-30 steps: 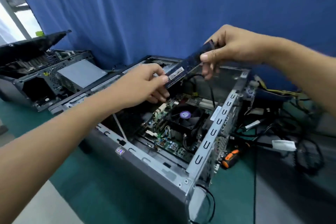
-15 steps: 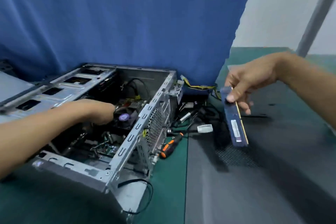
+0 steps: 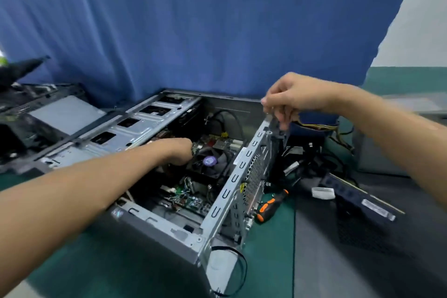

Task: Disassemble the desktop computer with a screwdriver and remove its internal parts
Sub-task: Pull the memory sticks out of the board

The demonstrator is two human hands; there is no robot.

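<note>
The open grey computer case [image 3: 217,203] lies on its side on the green mat, with the motherboard [image 3: 191,201] and a black CPU fan [image 3: 210,161] showing inside. My left hand [image 3: 175,151] reaches into the case just left of the fan; its fingers point down and are hidden. My right hand [image 3: 290,99] hovers over the case's far right corner with loosely curled fingers that hold nothing. The dark blue RAM stick [image 3: 360,197] lies on the dark panel to the right. Beside the case's rear wall lies an orange and black screwdriver [image 3: 272,204].
A tangle of black cables [image 3: 312,164] and a yellow-wired bundle [image 3: 321,126] lie right of the case. A white tag [image 3: 323,193] sits near the RAM stick. Another opened case with a grey box [image 3: 63,113] stands at the left. A blue curtain hangs behind.
My right hand has laid the RAM stick on the dark panel and come back over the case's corner. My left hand stays inside the case by the fan.
</note>
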